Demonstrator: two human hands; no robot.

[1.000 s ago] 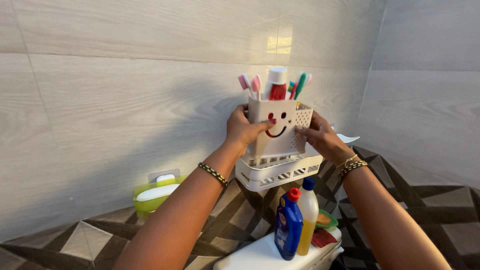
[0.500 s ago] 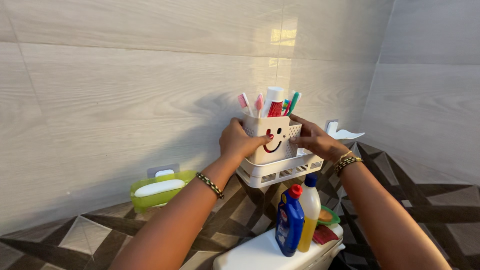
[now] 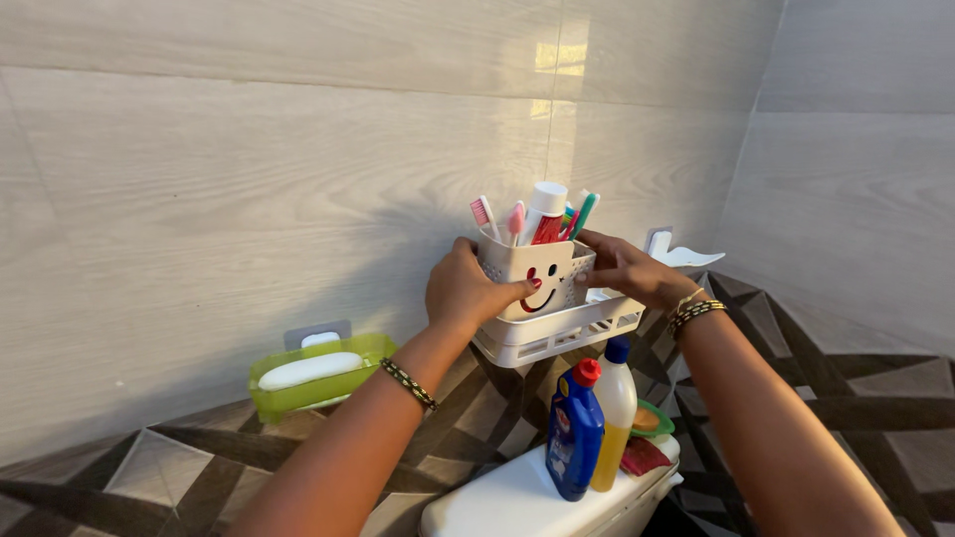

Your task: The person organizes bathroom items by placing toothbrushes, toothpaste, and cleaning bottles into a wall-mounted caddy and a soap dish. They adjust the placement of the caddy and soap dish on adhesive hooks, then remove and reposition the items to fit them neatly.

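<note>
Gripping the cream toothbrush holder (image 3: 532, 273) from both flanks: left hand (image 3: 466, 291) clenched on its left side, right hand (image 3: 622, 268) wrapped on its right. Holder upright, long axis vertical, sitting in the white wall basket (image 3: 557, 333), brushes (image 3: 497, 217) pointing up. Both hands equally close.

Cream holder (image 3: 530, 275) with a smiling face, upright, packed with toothbrushes (image 3: 515, 219) and a tube (image 3: 545, 211); it sits in the white wall basket (image 3: 557, 333), at its left end.
</note>
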